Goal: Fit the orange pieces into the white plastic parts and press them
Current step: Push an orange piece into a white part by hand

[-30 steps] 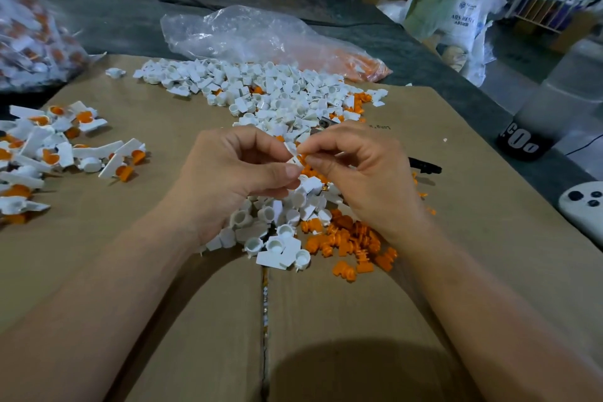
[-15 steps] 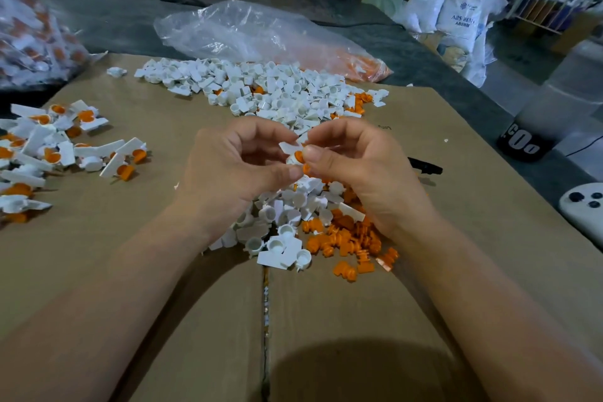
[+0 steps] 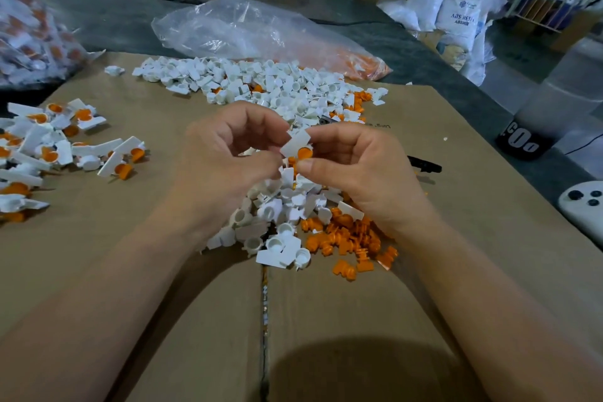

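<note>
I held one white plastic part [image 3: 295,143] between both hands, above the near heap. My left hand [image 3: 228,157] had curled fingers, thumb and forefinger pinching the part's flat tab. My right hand [image 3: 359,173] pinched at the one orange piece [image 3: 305,152] seated in it. On the cardboard [image 3: 130,254] lay two heaps of loose white parts, the far heap [image 3: 261,85] and the near heap [image 3: 277,215], one orange heap [image 3: 349,238] beside the near one, and one heap of fitted units [image 3: 49,147] at left. Single pieces were too many to count. One clear bag [image 3: 261,33] lay beyond.
</note>
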